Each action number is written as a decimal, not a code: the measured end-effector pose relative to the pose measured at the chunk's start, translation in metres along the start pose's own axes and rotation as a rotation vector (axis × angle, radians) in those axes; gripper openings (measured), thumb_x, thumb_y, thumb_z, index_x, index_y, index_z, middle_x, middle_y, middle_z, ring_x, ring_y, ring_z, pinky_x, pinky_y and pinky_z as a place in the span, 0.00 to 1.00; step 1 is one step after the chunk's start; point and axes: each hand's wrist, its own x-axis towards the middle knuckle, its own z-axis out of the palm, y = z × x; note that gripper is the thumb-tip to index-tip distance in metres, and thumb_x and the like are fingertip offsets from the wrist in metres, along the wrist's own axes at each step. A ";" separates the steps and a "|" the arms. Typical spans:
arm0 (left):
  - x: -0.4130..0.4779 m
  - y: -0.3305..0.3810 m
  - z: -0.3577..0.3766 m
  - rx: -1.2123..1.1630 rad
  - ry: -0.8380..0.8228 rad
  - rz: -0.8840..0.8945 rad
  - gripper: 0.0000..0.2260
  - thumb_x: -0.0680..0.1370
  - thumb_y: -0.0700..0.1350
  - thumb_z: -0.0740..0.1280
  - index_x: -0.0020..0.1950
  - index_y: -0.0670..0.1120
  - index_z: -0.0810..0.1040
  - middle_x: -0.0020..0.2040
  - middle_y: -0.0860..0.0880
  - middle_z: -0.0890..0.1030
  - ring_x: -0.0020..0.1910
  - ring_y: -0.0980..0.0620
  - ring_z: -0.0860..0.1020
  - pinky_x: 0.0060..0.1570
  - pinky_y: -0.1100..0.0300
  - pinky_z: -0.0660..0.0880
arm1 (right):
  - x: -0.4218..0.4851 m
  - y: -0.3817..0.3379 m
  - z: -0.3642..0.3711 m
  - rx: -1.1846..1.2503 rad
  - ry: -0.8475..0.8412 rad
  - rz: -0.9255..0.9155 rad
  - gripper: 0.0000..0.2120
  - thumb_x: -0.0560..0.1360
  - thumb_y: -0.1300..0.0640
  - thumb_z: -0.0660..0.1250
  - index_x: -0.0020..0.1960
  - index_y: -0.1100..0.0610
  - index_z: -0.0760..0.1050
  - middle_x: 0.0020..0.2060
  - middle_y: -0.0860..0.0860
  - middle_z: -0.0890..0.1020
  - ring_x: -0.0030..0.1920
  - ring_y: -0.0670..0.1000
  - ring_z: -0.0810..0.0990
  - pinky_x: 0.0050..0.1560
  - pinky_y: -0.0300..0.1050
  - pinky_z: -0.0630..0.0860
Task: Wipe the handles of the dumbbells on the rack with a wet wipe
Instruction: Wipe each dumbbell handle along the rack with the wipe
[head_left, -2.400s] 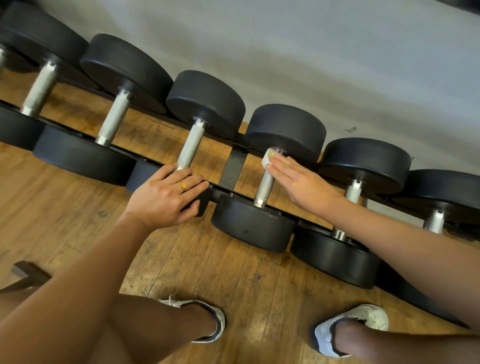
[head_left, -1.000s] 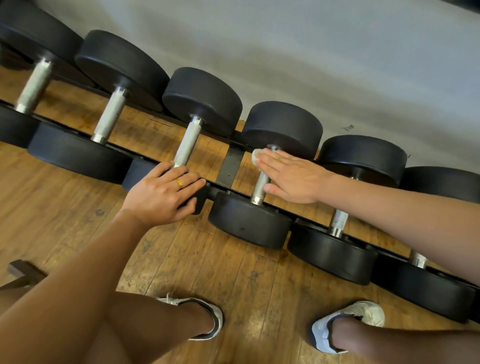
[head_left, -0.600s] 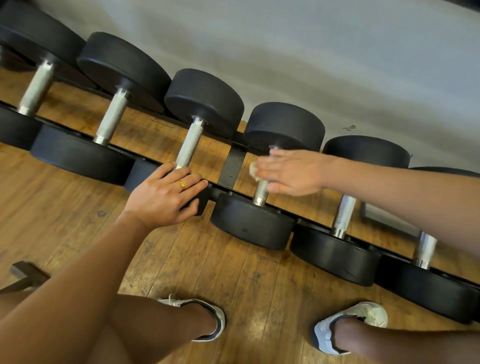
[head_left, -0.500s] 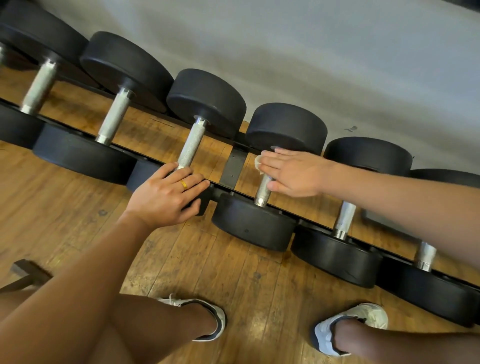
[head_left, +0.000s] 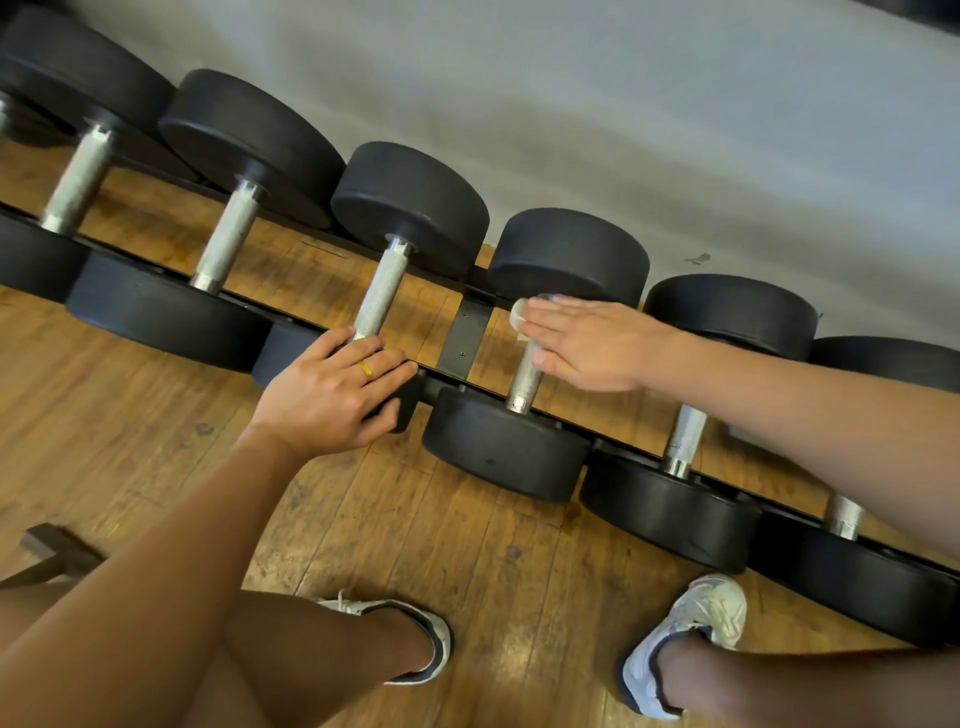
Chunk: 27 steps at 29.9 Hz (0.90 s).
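Several black dumbbells with knurled silver handles lie side by side on a low black rack (head_left: 462, 338). My right hand (head_left: 587, 343) lies across the upper handle of the fourth dumbbell (head_left: 524, 379). It holds a white wet wipe (head_left: 519, 318) against the metal, fingers over the top and thumb at the handle's side. The wipe peeks out past the fingertips. My left hand (head_left: 332, 395), wearing a gold ring, rests with relaxed fingers on the near head of the third dumbbell (head_left: 382, 296), holding nothing.
The rack stands on a worn wooden floor (head_left: 467, 561) against a grey wall (head_left: 623, 130). My legs and two white sneakers (head_left: 691, 634) are close in front of the rack. A dark wooden piece (head_left: 57, 551) lies at the lower left.
My right hand has shifted along the fourth handle with the wipe, from gripping it mid-handle to lying flatter near its upper end. My left hand has stayed put.
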 end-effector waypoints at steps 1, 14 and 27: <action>0.000 0.000 0.000 0.000 0.002 0.000 0.18 0.83 0.52 0.62 0.68 0.45 0.81 0.63 0.45 0.83 0.64 0.43 0.80 0.67 0.43 0.72 | 0.000 -0.001 0.001 0.014 0.009 0.022 0.31 0.84 0.40 0.41 0.82 0.54 0.49 0.81 0.52 0.52 0.81 0.49 0.45 0.80 0.47 0.43; 0.002 -0.001 -0.003 0.008 -0.012 0.004 0.18 0.82 0.52 0.62 0.68 0.46 0.81 0.62 0.45 0.83 0.63 0.44 0.80 0.66 0.43 0.73 | -0.002 -0.008 0.027 0.070 0.235 -0.102 0.23 0.85 0.51 0.54 0.78 0.54 0.63 0.77 0.51 0.65 0.79 0.49 0.56 0.78 0.46 0.43; 0.004 0.001 -0.008 -0.030 -0.097 -0.023 0.18 0.82 0.52 0.63 0.68 0.47 0.81 0.63 0.47 0.83 0.64 0.45 0.79 0.68 0.45 0.71 | -0.002 -0.027 0.038 0.187 0.329 -0.140 0.18 0.75 0.61 0.73 0.64 0.55 0.80 0.63 0.52 0.81 0.70 0.55 0.74 0.73 0.49 0.61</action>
